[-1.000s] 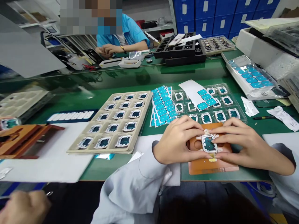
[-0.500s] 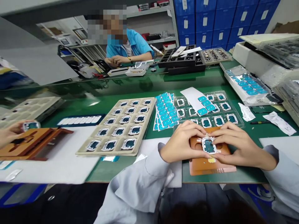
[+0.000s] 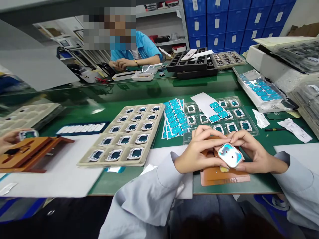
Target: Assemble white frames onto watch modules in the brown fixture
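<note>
My left hand [image 3: 198, 149] and my right hand [image 3: 251, 151] together hold a small rounded white frame part [image 3: 230, 155] with a shiny blue film on its upturned face, lifted just above an orange fixture block [image 3: 224, 176] on the green table. Left of my hands lies a beige tray [image 3: 124, 134] holding several framed parts with dark teal centres. Behind my hands a clear tray [image 3: 224, 116] holds several more such parts, with a white backing sheet of blue stickers [image 3: 210, 106] resting on it. A fan of blue sticker sheets [image 3: 174, 118] lies between the two trays.
A neighbour's hand [image 3: 10, 139] at the left edge holds a part over another orange fixture [image 3: 27, 154]. A person in a blue shirt [image 3: 139, 49] sits across the table. Black trays [image 3: 191, 61], a tray of blue stickers [image 3: 261, 89] and white boxes stand at back right.
The frame part sat on the orange fixture with its teal face up; my hands have lifted it off and turned it over, so the film-covered side shows.
</note>
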Motion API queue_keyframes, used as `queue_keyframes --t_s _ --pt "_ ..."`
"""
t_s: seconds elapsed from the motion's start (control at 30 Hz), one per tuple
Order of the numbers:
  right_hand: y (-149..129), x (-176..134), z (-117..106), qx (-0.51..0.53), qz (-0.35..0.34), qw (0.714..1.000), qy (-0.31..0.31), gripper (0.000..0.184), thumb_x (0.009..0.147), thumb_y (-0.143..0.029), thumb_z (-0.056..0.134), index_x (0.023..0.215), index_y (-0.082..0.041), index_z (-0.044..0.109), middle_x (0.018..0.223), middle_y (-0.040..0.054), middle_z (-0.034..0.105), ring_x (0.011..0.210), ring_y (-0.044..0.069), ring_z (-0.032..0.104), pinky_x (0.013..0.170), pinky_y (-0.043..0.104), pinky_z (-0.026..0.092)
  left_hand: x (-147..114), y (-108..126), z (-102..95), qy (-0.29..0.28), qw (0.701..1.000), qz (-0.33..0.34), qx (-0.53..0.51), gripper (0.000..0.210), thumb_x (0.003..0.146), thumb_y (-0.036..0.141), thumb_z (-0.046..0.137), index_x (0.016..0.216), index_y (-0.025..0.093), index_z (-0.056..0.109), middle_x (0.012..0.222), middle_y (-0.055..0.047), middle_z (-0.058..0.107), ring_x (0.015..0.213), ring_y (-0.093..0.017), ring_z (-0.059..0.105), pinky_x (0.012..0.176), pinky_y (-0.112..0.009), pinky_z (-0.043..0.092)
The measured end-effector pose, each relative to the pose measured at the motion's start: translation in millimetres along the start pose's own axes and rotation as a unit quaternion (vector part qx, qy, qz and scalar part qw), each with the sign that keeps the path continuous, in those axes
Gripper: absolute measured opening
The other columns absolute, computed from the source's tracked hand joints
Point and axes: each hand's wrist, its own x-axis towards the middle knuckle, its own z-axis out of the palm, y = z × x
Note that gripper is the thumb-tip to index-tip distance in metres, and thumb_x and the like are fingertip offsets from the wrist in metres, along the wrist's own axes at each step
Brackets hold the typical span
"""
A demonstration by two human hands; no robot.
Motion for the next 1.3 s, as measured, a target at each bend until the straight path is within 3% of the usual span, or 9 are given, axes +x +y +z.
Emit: queue_keyframes --t_s 0.2,0.47,0.73,0.83,0.9,1.0,1.1,1.2,1.3 --pt "-0.8 0.5 -4.6 0.009 0.011 1.0 -0.002 0.04 0.093 -0.038 0.07 0.128 -0.031 0.05 0.118 0.0056 0.058 0.111 0.019 0.061 0.093 0.032 0.053 -0.6 -1.3 -0.2 0.027 0.999 -0.018 0.011 0.057 0.069 0.066 0.074 0.109 0.025 0.075 0.101 -0.008 0.073 0.098 -0.023 0.057 0.091 -0.045 0.044" --pt "-1.1 10.8 -9.5 -0.006 -0.074 0.997 -0.009 0.004 0.095 -0.028 0.067 0.094 -0.024 0.068 0.087 0.0027 0.069 0.087 0.017 0.058 0.079 0.036 0.049 1.0 2.8 -4.2 0.089 0.996 0.026 0.015 0.055 0.069 0.065 0.076 0.104 0.022 0.073 0.098 -0.008 0.073 0.092 -0.021 0.063 0.085 -0.041 0.048" --pt "3.3 12.6 -10.4 -0.002 -0.057 0.998 0.041 0.012 0.095 -0.031 0.068 0.087 -0.023 0.072 0.091 0.0051 0.075 0.084 0.018 0.065 0.078 0.039 0.053 4.8 9.4 -5.9 0.107 0.989 0.089 -0.046 0.042 0.079 0.046 0.079 0.11 0.022 0.063 0.107 -0.01 0.075 0.1 -0.021 0.068 0.087 -0.041 0.055" --pt "14.3 14.3 -22.9 -0.067 -0.013 0.989 0.128 0.007 0.093 -0.031 0.068 0.092 -0.024 0.07 0.099 0.0056 0.074 0.093 0.021 0.068 0.081 0.039 0.055 4.2 -2.3 -15.1 0.143 0.989 0.023 0.004 0.035 0.083 0.041 0.075 0.108 0.019 0.062 0.102 -0.009 0.075 0.095 -0.02 0.069 0.086 -0.039 0.055" --pt "26.0 16.7 -35.6 -0.19 0.0 0.966 0.174 0.008 0.093 -0.03 0.065 0.092 -0.024 0.07 0.101 0.0055 0.074 0.097 0.024 0.067 0.085 0.044 0.054 3.1 -15.8 -24.7 0.148 0.981 -0.07 0.107 0.034 0.084 0.042 0.073 0.107 0.019 0.065 0.099 -0.007 0.075 0.09 -0.02 0.067 0.083 -0.039 0.053" --pt "44.5 20.8 -52.3 -0.388 -0.018 0.906 0.167 0.014 0.094 -0.024 0.058 0.089 -0.025 0.071 0.106 0.0046 0.074 0.096 0.027 0.063 0.086 0.052 0.05 3.2 -33.5 -35.3 0.092 0.938 -0.208 0.262 0.038 0.082 0.048 0.072 0.106 0.019 0.071 0.088 -0.006 0.075 0.086 -0.023 0.064 0.079 -0.038 0.05" --pt "58.0 24.9 -58.3 -0.488 -0.049 0.866 0.096 0.022 0.094 -0.018 0.052 0.091 -0.023 0.073 0.119 0.0044 0.071 0.104 0.031 0.055 0.086 0.055 0.05 7.1 -37.6 -35.2 -0.016 0.885 -0.309 0.348 0.042 0.086 0.054 0.065 0.111 0.021 0.072 0.085 -0.008 0.074 0.093 -0.028 0.065 0.083 -0.04 0.046" --pt "66.2 31.4 -56.1 -0.561 -0.038 0.827 0.005 0.029 0.093 -0.013 0.048 0.102 -0.023 0.074 0.136 0.0046 0.062 0.114 0.034 0.049 0.087 0.057 0.049 11.1 -32.0 -28.9 -0.112 0.839 -0.364 0.389 0.043 0.093 0.054 0.053 0.117 0.023 0.07 0.095 -0.011 0.075 0.106 -0.034 0.063 0.088 -0.046 0.043" --pt "73.4 41.8 -53.8 -0.595 -0.022 0.802 -0.043 0.032 0.092 -0.011 0.048 0.105 -0.026 0.074 0.142 0.0041 0.057 0.118 0.036 0.046 0.083 0.055 0.049 10.7 -27.7 -24.4 -0.144 0.826 -0.364 0.406 0.044 0.096 0.052 0.05 0.124 0.021 0.065 0.111 -0.014 0.073 0.117 -0.038 0.057 0.091 -0.049 0.042"
